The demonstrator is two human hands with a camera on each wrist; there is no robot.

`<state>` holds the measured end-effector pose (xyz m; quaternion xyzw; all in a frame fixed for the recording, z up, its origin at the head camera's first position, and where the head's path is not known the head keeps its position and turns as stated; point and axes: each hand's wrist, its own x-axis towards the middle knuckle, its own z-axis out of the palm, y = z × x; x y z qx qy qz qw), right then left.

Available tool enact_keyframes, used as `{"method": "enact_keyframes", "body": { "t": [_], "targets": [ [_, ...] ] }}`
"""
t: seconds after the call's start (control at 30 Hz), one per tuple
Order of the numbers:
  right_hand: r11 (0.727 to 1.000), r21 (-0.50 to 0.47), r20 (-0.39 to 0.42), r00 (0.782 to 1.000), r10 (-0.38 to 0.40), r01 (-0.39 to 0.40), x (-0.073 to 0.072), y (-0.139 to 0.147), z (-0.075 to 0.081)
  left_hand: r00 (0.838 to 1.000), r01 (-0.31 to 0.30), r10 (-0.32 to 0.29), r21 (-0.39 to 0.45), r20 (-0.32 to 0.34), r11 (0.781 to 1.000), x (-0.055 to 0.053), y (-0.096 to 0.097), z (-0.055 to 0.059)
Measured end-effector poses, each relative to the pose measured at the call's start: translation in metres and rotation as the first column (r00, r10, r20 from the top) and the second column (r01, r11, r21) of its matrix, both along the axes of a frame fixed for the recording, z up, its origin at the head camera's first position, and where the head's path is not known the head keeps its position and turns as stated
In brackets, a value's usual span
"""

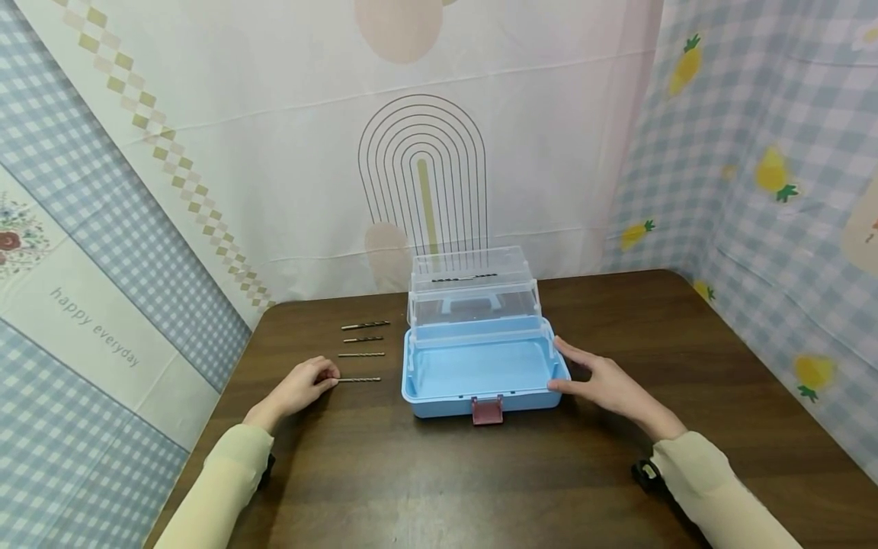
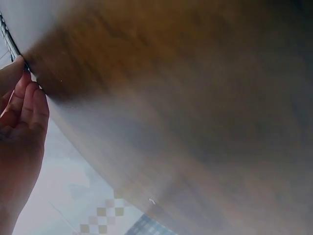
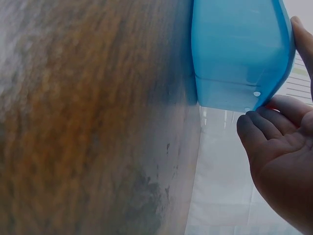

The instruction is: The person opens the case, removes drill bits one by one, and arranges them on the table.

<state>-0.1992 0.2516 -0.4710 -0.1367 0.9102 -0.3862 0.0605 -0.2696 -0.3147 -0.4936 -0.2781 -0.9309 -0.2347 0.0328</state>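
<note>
Table (image 1: 439,488): brown, wood-look; loose round stuff could roll off the near edge if nudged.
Blue box (image 1: 439,407): open, mid-table. Prob. light, so an uneven push could skid or twist it.
Clear trays (image 1: 425,307): raised at box's far side, w/ 2 bits (image 1: 485,275) in the upper one. A knock to the box could jolt those out.
R hand (image 1: 607,381): thumb & fingers spread, touching box's right end (steadying it, I'd judge). Pressing too hard might tip it.
L hand (image 1: 303,386): pinching the nearest bit (image 1: 360,380) by its left end.
Latch (image 1: 488,411): pinkish, hangs off near wall; might catch anything passing close.
Other 3 bits (image 1: 366,325): in a row, far of the pinched one; L hand could brush them.
Nearest bit: left of box, pointing right; can't tell if lifted. End-only grip, so poss. droop or slip.
</note>
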Motion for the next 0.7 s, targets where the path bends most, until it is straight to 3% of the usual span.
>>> {"method": "enact_keyframes", "body": {
  "t": [0.7],
  "targets": [
    [1.000,0.002,-0.016,1.000,0.006,-0.006,-0.0006,0.0005,-0.0013,0.999,-0.020,0.019,0.015,0.034,1.000,0.0011,-0.0017,0.0021]
  ]
}}
